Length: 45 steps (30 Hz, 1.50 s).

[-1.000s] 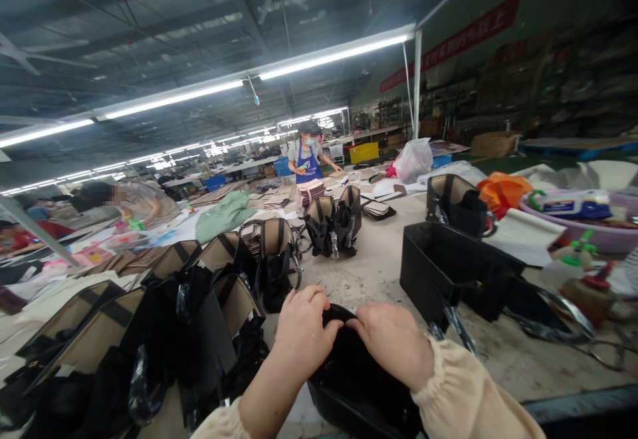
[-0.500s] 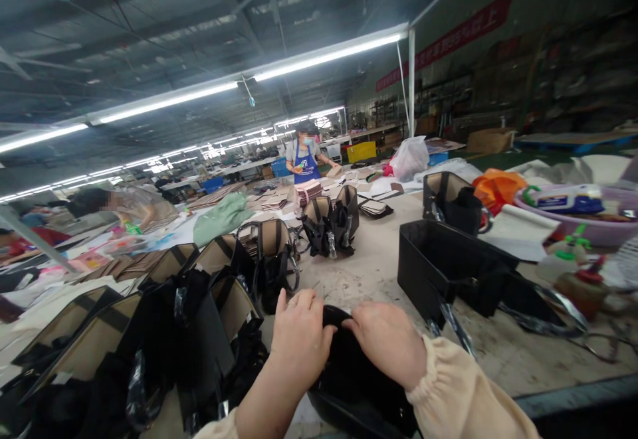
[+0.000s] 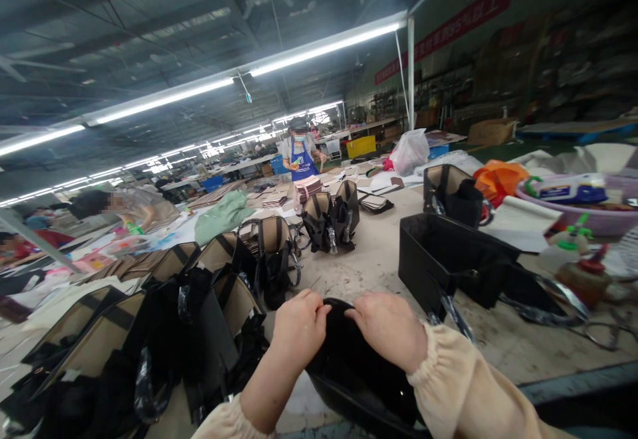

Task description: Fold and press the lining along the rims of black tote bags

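A black bag [image 3: 363, 386] lies in front of me at the table's near edge, its dark inside facing up. My left hand [image 3: 300, 323] pinches the far rim on the left, fingers curled over it. My right hand [image 3: 391, 329] grips the same rim a little to the right, thumb toward the inside. The two hands are a short gap apart. Just beyond my right hand stands an open black box-shaped bag [image 3: 423, 260]. Left of my left hand are several black bags with beige panels [image 3: 234, 303].
Two upright bags [image 3: 331, 220] stand farther up the table [image 3: 369, 269]. At the right are a purple basin [image 3: 578, 216], a bottle with a green top [image 3: 565, 250] and scissors [image 3: 605, 333]. A person in a blue apron [image 3: 302, 160] stands across the table; another person bends at the left.
My left hand's fingers have curled down more tightly on the rim. The bag's near part has shifted slightly, and the person across the table has moved their arms.
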{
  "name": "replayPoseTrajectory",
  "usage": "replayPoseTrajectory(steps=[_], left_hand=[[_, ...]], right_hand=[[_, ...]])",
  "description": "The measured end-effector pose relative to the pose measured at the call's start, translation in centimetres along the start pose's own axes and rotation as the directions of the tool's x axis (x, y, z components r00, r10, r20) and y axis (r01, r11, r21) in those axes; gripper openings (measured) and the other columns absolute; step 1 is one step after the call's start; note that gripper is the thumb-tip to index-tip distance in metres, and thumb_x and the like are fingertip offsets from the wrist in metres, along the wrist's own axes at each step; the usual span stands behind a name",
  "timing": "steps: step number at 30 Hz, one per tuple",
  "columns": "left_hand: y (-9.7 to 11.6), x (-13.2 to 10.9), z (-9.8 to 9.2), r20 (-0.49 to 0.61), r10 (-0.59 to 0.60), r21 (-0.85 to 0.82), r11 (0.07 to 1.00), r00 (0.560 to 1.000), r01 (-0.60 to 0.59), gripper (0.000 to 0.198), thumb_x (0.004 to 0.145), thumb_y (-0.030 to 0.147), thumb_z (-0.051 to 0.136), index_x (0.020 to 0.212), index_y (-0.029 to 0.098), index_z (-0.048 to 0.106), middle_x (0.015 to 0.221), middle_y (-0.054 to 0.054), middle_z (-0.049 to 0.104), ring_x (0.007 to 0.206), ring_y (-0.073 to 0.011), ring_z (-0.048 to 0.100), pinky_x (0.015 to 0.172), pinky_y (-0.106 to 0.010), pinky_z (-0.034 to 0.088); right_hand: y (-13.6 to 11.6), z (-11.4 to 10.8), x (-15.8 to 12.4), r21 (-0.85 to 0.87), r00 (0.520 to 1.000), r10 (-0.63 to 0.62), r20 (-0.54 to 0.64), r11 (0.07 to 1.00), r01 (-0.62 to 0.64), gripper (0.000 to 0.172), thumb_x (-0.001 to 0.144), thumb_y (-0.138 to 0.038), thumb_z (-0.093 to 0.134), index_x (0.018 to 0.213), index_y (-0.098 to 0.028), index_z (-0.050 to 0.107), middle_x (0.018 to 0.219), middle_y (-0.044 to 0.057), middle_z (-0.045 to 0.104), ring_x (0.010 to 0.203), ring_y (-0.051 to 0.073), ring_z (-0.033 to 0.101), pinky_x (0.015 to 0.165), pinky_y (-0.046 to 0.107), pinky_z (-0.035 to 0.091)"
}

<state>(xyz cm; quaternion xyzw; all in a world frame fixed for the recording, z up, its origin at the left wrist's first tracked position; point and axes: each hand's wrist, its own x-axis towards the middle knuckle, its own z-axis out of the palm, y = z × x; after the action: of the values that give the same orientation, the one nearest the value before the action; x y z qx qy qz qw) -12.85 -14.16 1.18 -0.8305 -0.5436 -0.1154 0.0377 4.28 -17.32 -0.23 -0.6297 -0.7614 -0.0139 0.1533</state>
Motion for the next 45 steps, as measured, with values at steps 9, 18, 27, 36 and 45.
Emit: replayPoseTrajectory(steps=[9,18,27,36,45], left_hand=[[0.4,0.7,-0.1,0.056,-0.060,0.063,0.996,0.997,0.056,0.022,0.086,0.032,0.048,0.073,0.019,0.060,0.081,-0.002,0.063,0.073,-0.0158,0.060,0.061,-0.026,0.036],[0.5,0.4,-0.4,0.065,-0.087,0.075,0.994,0.994,0.082,0.023,0.087,0.033,0.045,0.077,0.019,0.060,0.083,-0.004,0.064,0.076,-0.0173,0.061,0.063,-0.028,0.038],[0.2,0.0,-0.5,0.028,-0.080,0.070,0.995,0.996,0.077,0.020,0.086,0.029,0.045,0.076,0.018,0.059,0.080,-0.004,0.063,0.074,-0.0185,0.062,0.060,-0.028,0.037],[-0.3,0.1,0.0,-0.008,-0.084,0.071,0.994,0.996,0.085,0.019,0.085,0.029,0.047,0.073,0.019,0.057,0.079,-0.003,0.063,0.072,-0.0186,0.062,0.057,-0.028,0.034],[-0.7,-0.1,0.1,-0.009,0.090,0.031,0.996,0.996,-0.089,0.019,0.085,0.027,0.048,0.068,0.019,0.053,0.076,-0.001,0.060,0.071,-0.0155,0.059,0.060,-0.027,0.035]], right_hand=[[-0.1,-0.1,0.0,-0.043,1.000,0.005,-0.012,0.999,-0.005,0.036,0.091,-0.038,0.041,0.075,-0.019,0.067,0.074,0.007,0.070,0.072,0.022,0.066,0.060,0.029,0.045],[-0.6,-0.5,0.1,-0.051,1.000,-0.013,0.028,0.999,0.014,0.035,0.092,-0.037,0.041,0.078,-0.019,0.068,0.077,0.007,0.070,0.074,0.020,0.066,0.063,0.027,0.045],[-0.4,-2.2,0.7,-0.060,0.987,-0.138,0.085,0.988,0.143,0.048,0.089,-0.055,0.037,0.077,-0.021,0.070,0.075,0.007,0.071,0.073,0.023,0.066,0.064,0.030,0.046],[-1.3,-1.0,3.8,-0.085,0.958,-0.270,0.100,0.957,0.278,0.037,0.089,-0.035,0.040,0.077,-0.017,0.070,0.078,0.010,0.071,0.074,0.022,0.065,0.065,0.029,0.046],[-0.8,-1.4,2.6,0.043,0.947,-0.294,0.129,0.956,0.291,0.037,0.085,-0.034,0.041,0.073,-0.017,0.071,0.073,0.009,0.071,0.069,0.020,0.063,0.061,0.028,0.041]])
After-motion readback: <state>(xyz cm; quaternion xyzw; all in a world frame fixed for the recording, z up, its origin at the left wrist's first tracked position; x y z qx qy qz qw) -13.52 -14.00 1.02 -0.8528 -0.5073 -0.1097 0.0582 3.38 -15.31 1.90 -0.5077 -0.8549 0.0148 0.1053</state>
